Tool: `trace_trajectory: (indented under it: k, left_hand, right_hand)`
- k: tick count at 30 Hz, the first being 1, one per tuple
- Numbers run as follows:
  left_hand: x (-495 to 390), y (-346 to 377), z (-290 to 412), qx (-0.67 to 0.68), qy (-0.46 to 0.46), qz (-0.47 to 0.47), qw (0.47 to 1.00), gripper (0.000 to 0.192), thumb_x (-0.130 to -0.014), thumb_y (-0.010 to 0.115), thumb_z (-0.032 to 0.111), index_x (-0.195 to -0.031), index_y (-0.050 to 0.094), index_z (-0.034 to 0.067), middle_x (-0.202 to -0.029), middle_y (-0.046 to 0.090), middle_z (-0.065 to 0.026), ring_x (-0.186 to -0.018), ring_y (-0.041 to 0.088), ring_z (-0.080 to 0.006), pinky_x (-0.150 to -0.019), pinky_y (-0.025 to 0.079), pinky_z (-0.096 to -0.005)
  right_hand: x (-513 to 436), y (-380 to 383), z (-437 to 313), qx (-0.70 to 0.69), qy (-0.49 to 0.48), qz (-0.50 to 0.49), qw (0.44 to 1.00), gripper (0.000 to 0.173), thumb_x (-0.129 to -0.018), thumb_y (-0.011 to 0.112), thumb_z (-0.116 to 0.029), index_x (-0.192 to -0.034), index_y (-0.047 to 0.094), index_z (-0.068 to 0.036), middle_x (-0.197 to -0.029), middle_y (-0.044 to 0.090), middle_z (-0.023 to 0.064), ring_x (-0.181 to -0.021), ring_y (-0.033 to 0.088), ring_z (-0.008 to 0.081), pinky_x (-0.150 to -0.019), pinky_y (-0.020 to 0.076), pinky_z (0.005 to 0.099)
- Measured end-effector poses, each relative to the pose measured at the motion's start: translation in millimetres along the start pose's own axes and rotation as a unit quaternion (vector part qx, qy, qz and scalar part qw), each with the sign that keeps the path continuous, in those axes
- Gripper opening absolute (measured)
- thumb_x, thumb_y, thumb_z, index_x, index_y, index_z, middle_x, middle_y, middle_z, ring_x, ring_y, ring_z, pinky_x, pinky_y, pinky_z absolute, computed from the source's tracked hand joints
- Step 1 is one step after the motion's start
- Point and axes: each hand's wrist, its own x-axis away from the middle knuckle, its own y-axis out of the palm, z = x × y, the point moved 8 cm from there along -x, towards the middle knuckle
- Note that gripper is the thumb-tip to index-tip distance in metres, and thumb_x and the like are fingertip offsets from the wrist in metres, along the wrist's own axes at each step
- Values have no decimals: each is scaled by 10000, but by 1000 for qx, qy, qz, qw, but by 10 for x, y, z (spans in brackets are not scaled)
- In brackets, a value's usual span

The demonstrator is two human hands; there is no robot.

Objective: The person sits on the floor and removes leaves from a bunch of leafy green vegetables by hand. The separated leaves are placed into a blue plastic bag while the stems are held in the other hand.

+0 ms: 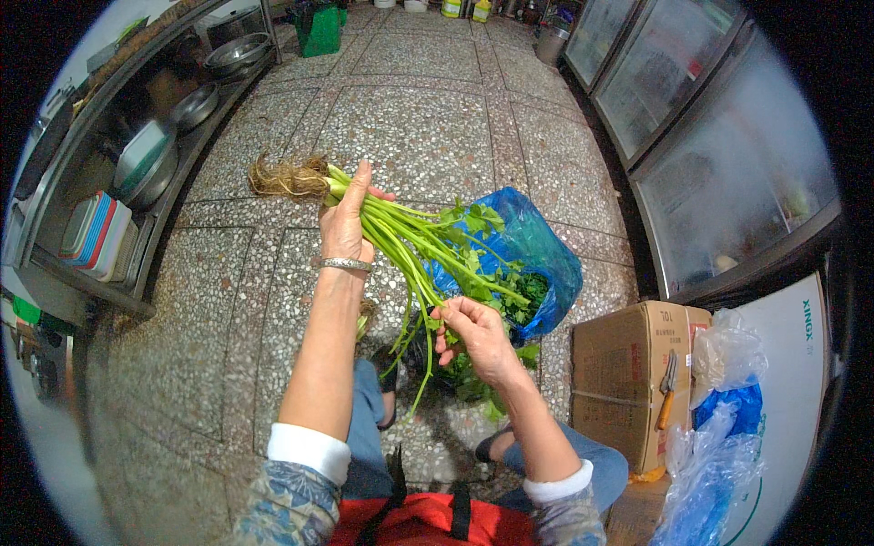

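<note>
My left hand point(348, 225) is closed around the base of a bunch of celery point(403, 228) with green stalks and brown, hairy roots that point left. The bunch slants down to the right, its leafy ends over a blue plastic bag point(529, 218). At the lower stalks, my right hand point(478, 334) pinches a thin stem or leaf between thumb and fingers. Chopped-looking green leaves point(536, 293) show in the bag's mouth. More leafy greens point(468, 379) lie beneath my right hand, partly hidden. Another rooted stalk end point(365, 321) is on the floor beside my left forearm.
A cardboard box point(608, 389) at the right bears wooden-handled shears point(668, 392), beside crumpled plastic bags point(727, 423). Glass-door refrigerators point(737, 157) line the right side. On the left, a metal shelf point(198, 150) holds steel bowls point(235, 54) and stacked plastic trays point(99, 235).
</note>
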Motion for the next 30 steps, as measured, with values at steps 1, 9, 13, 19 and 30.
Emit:
trace_trajectory:
  k: [1, 9, 13, 19, 30]
  left_hand:
    - [-9, -1, -9, -6, 0, -3, 1000, 317, -753, 748, 307, -788, 554, 58, -695, 593, -64, -664, 635, -215, -602, 547, -346]
    - [-3, -19, -45, -6, -21, 9, 1000, 324, -738, 763, 293, -786, 549, 54, -697, 589, -75, -647, 627, -214, -594, 542, -344]
    - [-13, -26, -34, 3, -18, 3, 1000, 307, -752, 752, 285, -802, 550, 58, -710, 587, -67, -663, 632, -221, -620, 552, -357]
    - [-21, -68, 15, 13, -21, 10, 1000, 293, -755, 749, 277, -799, 550, 66, -706, 586, -65, -656, 627, -225, -625, 549, -355]
    - [-59, -65, 9, 9, -2, 13, 1000, 351, -756, 738, 341, -757, 546, 47, -711, 590, -95, -671, 627, -227, -641, 549, -363]
  right_hand:
    - [9, 5, -12, 57, -14, 7, 998, 210, -920, 495, -223, -930, 551, -21, -698, 529, 32, -554, 547, 102, -442, 475, 265]
    - [2, 18, -162, 225, -86, 19, 970, 181, -863, 411, -96, -951, 551, -23, -533, 458, -5, -430, 444, 74, -406, 376, 249]
    - [60, 26, -135, 123, -20, -3, 992, 232, -841, 378, -49, -990, 554, -23, -545, 449, -12, -440, 423, 73, -412, 368, 243]
    - [193, -150, -29, -6, -12, 22, 1000, 186, -930, 476, -172, -1024, 531, -22, -682, 467, -1, -544, 470, 73, -430, 382, 207]
    - [197, -301, -148, 164, -85, 82, 979, 176, -848, 438, -44, -907, 604, -42, -570, 452, -46, -471, 374, 36, -422, 293, 211]
